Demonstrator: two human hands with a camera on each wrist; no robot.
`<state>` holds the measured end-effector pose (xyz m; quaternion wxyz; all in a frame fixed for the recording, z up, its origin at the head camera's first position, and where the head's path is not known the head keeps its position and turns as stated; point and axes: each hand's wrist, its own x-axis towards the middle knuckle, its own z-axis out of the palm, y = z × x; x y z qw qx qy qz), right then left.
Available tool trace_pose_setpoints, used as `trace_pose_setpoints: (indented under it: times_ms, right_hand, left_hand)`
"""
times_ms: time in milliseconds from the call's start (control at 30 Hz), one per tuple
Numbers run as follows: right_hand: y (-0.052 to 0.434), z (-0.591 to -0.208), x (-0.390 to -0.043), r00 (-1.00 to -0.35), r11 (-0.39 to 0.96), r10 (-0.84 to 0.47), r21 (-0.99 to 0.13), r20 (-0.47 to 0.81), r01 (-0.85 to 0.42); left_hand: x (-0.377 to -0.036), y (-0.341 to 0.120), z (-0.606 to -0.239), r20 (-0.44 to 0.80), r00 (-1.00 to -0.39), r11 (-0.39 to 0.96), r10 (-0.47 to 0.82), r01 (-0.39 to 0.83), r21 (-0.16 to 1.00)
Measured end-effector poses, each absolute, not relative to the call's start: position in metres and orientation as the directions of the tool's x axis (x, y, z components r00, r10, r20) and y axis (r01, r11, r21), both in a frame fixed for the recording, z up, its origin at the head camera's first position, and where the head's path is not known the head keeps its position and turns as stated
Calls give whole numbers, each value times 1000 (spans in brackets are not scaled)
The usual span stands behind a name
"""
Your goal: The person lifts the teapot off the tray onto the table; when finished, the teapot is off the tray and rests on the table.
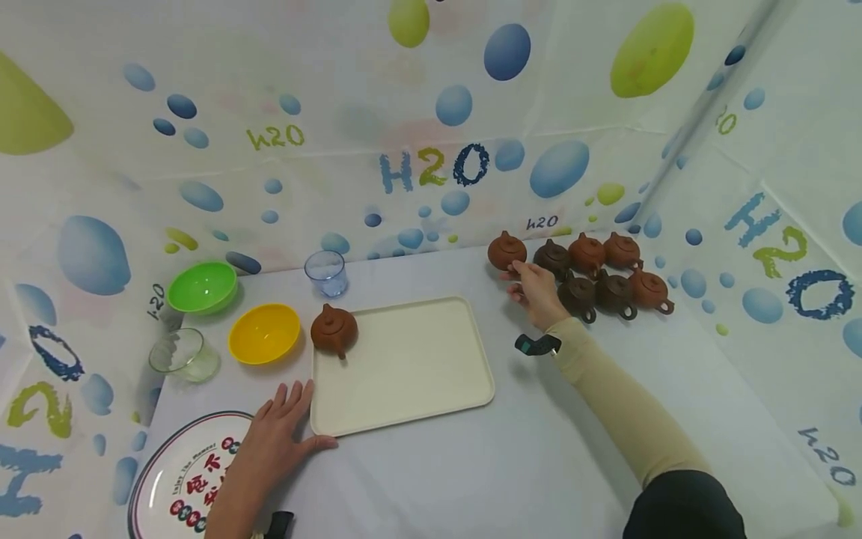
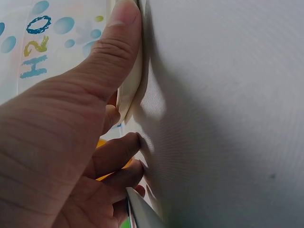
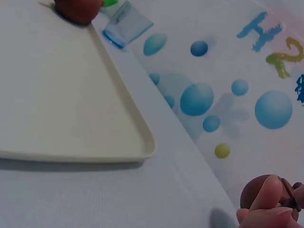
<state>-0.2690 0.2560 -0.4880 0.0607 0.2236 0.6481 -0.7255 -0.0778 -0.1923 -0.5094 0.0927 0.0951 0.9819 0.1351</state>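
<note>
My right hand (image 1: 536, 296) pinches a small reddish-brown teapot (image 1: 506, 251) at the back right of the table. In the right wrist view this teapot (image 3: 256, 192) is partly covered by the fingers, and a shadow lies beside it. Just right of that hand stand several more teapots, reddish-brown ones (image 1: 587, 254) and dark brown ones (image 1: 616, 292). Another reddish-brown teapot (image 1: 334, 330) sits on the back left corner of a cream tray (image 1: 411, 367). My left hand (image 1: 276, 438) lies at the tray's front left corner, fingers spread, its thumb (image 2: 118, 42) along the edge.
Left of the tray are a yellow bowl (image 1: 265, 335), a green bowl (image 1: 203, 287) and a clear glass (image 1: 185, 355). A bluish glass (image 1: 326, 274) stands behind the tray. A printed plate (image 1: 168, 457) lies partly under the left forearm. Patterned sheets (image 1: 431, 97) enclose the table.
</note>
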Motion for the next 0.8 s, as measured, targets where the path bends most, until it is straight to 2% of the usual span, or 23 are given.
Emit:
trace_pose_setpoints:
  times_ms: [233, 533, 800]
  right_hand:
    - [267, -509, -278, -841, -152, 271, -884, -468, 443]
    - [268, -520, -278, -845, -196, 270, -885, -462, 422]
    - [259, -516, -264, -798, -297, 381, -879, -468, 374]
  left_hand:
    - [-79, -192, -511, -164, -963, 947, 212, 161, 280]
    - [-79, -192, -511, -157, -966, 949, 205, 156, 274]
    - [-78, -193, -511, -156, -965, 948, 209, 161, 273]
